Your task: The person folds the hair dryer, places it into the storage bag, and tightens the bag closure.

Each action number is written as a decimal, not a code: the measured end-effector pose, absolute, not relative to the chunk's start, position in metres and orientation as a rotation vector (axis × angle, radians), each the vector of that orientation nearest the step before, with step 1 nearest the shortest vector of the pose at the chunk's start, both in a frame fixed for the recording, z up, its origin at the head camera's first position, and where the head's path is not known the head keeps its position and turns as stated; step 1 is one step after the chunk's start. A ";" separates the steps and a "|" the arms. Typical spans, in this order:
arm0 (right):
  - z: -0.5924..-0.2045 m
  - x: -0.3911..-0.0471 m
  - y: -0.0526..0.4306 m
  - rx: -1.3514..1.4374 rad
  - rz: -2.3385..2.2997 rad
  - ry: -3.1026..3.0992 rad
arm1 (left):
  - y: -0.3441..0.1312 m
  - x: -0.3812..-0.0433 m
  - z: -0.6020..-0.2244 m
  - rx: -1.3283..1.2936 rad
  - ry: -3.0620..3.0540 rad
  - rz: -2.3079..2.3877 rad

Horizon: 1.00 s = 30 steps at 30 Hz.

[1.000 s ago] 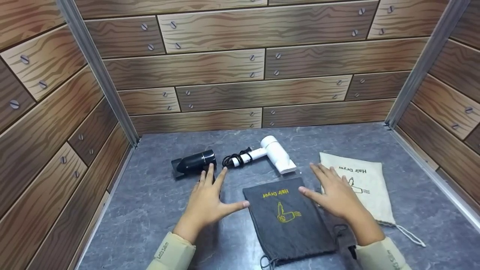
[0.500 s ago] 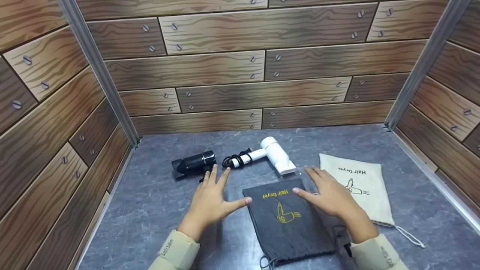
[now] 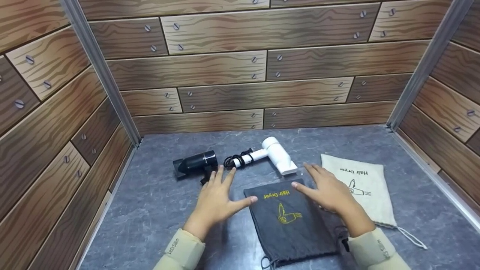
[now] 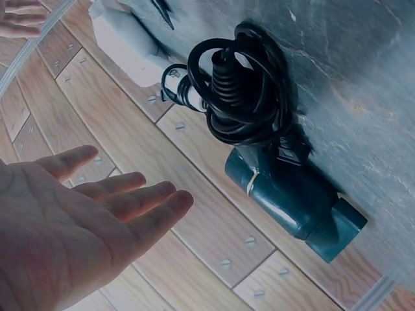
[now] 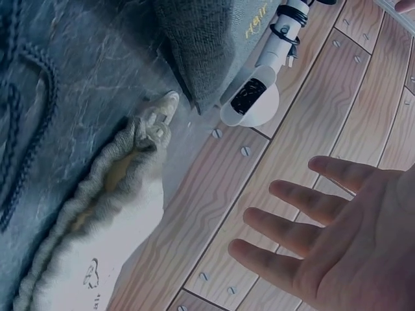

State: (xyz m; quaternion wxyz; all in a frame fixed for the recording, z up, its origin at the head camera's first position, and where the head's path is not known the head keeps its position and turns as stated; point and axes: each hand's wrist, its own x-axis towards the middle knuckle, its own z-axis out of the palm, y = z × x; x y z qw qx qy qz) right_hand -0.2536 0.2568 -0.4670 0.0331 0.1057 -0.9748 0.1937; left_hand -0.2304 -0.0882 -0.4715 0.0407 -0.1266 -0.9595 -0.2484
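My left hand point(image 3: 215, 204) hovers with spread fingers left of a dark grey drawstring bag point(image 3: 290, 225) printed "Hair Dryer". Just beyond its fingertips lies a black hair dryer point(image 3: 195, 165); in the left wrist view its black cord point(image 4: 240, 97) is coiled around the handle. My right hand point(image 3: 332, 193), fingers extended, is held over the grey bag's right edge and partly covers a cream drawstring bag point(image 3: 369, 198) with the same print. A white hair dryer point(image 3: 277, 155) lies beyond the grey bag, its cord wound on the handle. Neither hand holds anything.
The dark marbled tabletop point(image 3: 150, 225) is enclosed by wood-print walls point(image 3: 225, 67) at the back and both sides. Metal posts point(image 3: 108, 75) stand at the corners. A white drawstring point(image 3: 412, 238) trails from the cream bag toward the right front.
My left hand has shifted slightly to the right, uncovering more of the black dryer's handle. My right hand has drifted a little left. The bags and dryers lie where they were.
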 end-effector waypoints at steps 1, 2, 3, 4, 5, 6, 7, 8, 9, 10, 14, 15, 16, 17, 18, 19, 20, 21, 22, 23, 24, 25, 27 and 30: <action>-0.468 -0.255 0.257 0.318 0.600 -3.001 | -0.087 -0.231 -0.472 -0.390 -2.940 -0.760; -0.468 -0.255 0.257 0.312 0.607 -3.002 | -0.087 -0.231 -0.472 -0.393 -2.940 -0.757; -0.468 -0.256 0.258 0.304 0.616 -3.005 | -0.086 -0.232 -0.472 -0.394 -2.941 -0.756; -0.468 -0.257 0.258 0.299 0.627 -3.007 | -0.086 -0.233 -0.472 -0.394 -2.941 -0.756; -0.468 -0.258 0.259 0.294 0.637 -3.009 | -0.086 -0.233 -0.473 -0.393 -2.943 -0.756; -0.469 -0.259 0.259 0.289 0.646 -3.011 | -0.086 -0.234 -0.473 -0.396 -2.940 -0.760; -0.469 -0.259 0.259 0.284 0.655 -3.011 | -0.086 -0.235 -0.473 -0.395 -2.943 -0.761; -0.468 -0.260 0.259 0.283 0.664 -3.009 | -0.086 -0.235 -0.474 -0.395 -2.944 -0.762; -0.468 -0.260 0.260 0.282 0.671 -3.007 | -0.086 -0.235 -0.474 -0.397 -2.940 -0.764; -0.468 -0.261 0.260 0.279 0.682 -3.005 | -0.086 -0.236 -0.475 -0.399 -2.936 -0.765; -0.468 -0.263 0.259 0.258 0.722 -3.013 | -0.086 -0.237 -0.477 -0.409 -2.922 -0.762; -0.469 -0.263 0.259 0.253 0.733 -3.017 | -0.086 -0.238 -0.478 -0.413 -2.916 -0.764; -0.469 -0.263 0.259 0.248 0.745 -3.019 | -0.086 -0.238 -0.478 -0.414 -2.915 -0.766; -0.469 -0.264 0.258 0.246 0.753 -3.018 | -0.086 -0.239 -0.478 -0.417 -2.913 -0.768; -0.470 -0.264 0.258 0.243 0.760 -3.017 | -0.086 -0.239 -0.479 -0.417 -2.914 -0.768; -0.470 -0.265 0.259 0.240 0.769 -3.015 | -0.086 -0.240 -0.479 -0.417 -2.913 -0.772; -0.471 -0.265 0.259 0.236 0.778 -3.013 | -0.086 -0.240 -0.479 -0.417 -2.912 -0.778; -0.471 -0.266 0.259 0.231 0.787 -3.011 | -0.086 -0.240 -0.479 -0.416 -2.911 -0.782; -0.471 -0.267 0.259 0.226 0.796 -3.011 | -0.086 -0.241 -0.479 -0.415 -2.914 -0.787; -0.471 -0.267 0.259 0.220 0.805 -3.013 | -0.086 -0.241 -0.479 -0.414 -2.916 -0.790; -0.471 -0.267 0.259 0.216 0.817 -3.017 | -0.086 -0.241 -0.479 -0.416 -2.914 -0.797; -0.471 -0.268 0.259 0.210 0.831 -3.019 | -0.086 -0.241 -0.479 -0.416 -2.916 -0.803; -0.471 -0.268 0.259 0.204 0.862 -3.024 | -0.086 -0.241 -0.479 -0.414 -2.919 -0.817; -0.471 -0.269 0.259 0.195 0.913 -3.022 | -0.086 -0.241 -0.479 -0.422 -2.915 -0.846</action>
